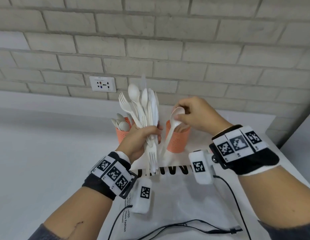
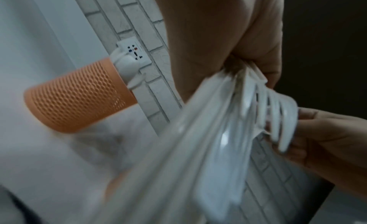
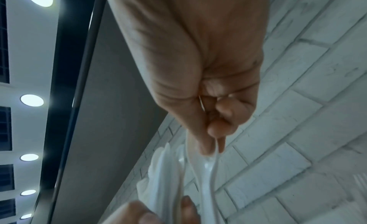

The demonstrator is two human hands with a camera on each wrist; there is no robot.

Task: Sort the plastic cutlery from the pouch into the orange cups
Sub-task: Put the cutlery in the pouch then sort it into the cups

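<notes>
Standing left of the left hand (image 1: 142, 137) on the counter (image 1: 47, 153): the left orange cup (image 1: 122, 135), partly hidden behind that hand, spoon bowls poking from its rim. Gripping a bundle of cutlery (image 1: 145, 110) with fingers curled round its middle, long axis near upright, forks, spoons and knives fanning above the fist, some fork tines pointing down below it; handles blurring together in the left wrist view. Pinching a single spoon (image 1: 175, 118) by its bowl between thumb and fingertips of the right hand (image 1: 194, 115), handle slanting down and leftward past the near wall of the right orange cup (image 1: 178, 141), whose rim is partly covered by the hand. Lying below both wrists, cut off at the bottom edge: the white pouch (image 1: 176, 196).
</notes>
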